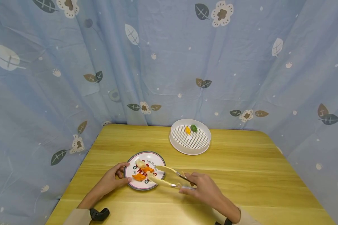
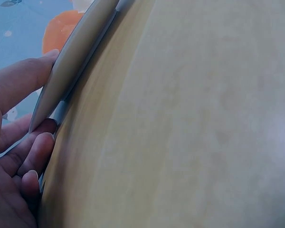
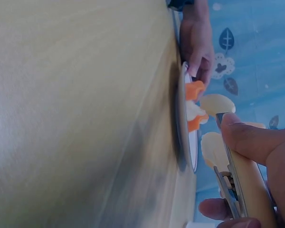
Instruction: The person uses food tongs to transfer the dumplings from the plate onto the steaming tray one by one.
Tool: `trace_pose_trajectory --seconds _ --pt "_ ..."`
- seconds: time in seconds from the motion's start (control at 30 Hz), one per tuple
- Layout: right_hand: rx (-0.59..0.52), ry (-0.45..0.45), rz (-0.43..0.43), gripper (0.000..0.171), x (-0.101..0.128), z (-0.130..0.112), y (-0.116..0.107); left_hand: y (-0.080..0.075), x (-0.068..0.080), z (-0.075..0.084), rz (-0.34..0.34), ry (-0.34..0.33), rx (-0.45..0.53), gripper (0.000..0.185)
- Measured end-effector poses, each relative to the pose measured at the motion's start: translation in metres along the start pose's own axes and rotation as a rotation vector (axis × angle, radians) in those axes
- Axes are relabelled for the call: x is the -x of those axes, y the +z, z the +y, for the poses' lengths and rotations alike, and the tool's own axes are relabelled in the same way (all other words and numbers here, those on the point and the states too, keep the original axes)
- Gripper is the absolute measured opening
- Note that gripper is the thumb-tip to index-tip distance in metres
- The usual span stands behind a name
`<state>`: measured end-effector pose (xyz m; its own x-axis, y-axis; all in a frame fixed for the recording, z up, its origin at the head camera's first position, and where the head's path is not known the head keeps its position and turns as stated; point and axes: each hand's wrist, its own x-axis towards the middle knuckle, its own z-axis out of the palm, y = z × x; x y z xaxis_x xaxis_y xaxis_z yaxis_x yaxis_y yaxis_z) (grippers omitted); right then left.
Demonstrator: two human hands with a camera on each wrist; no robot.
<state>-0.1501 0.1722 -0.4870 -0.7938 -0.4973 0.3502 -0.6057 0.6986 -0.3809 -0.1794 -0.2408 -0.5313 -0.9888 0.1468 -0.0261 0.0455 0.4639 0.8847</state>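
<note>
Head view: the left hand (image 1: 112,178) grips the rim of the plate (image 1: 159,157), seemingly to steady it on the tabletop (image 1: 242,175). The right hand (image 1: 204,187) holds one pair of tongs (image 1: 164,176), fingers clamped on the handles, tips apart over two orange dumplings (image 1: 142,173) and one white dumpling (image 1: 140,162). Beyond stands one steamer tray (image 1: 190,150) with two pieces.

Left wrist view: thumb (image 2: 19,83) curled over the plate edge.

Right wrist view: both tong tips (image 3: 213,123) hover above the plate.

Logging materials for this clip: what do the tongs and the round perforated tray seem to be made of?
Cream tongs: pale matte tips, likely plastic or silicone, on shiny grey metal arms near the right hand. White round perforated tray: smooth, uniform, moulded holes, probably plastic.
</note>
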Motion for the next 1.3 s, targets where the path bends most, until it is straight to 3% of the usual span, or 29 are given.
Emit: trace_pose_trajectory --seconds 0.9,1.3 --pt "0.069 -0.059 -0.044 0.052 -0.010 -0.009 0.008 0.000 -0.002 -0.002 0.000 0.000 0.001 0.068" --pt "0.053 -0.090 -0.002 0.054 -0.008 -0.009 0.001 -0.001 -0.001 -0.003 0.004 -0.001 0.004 0.067"
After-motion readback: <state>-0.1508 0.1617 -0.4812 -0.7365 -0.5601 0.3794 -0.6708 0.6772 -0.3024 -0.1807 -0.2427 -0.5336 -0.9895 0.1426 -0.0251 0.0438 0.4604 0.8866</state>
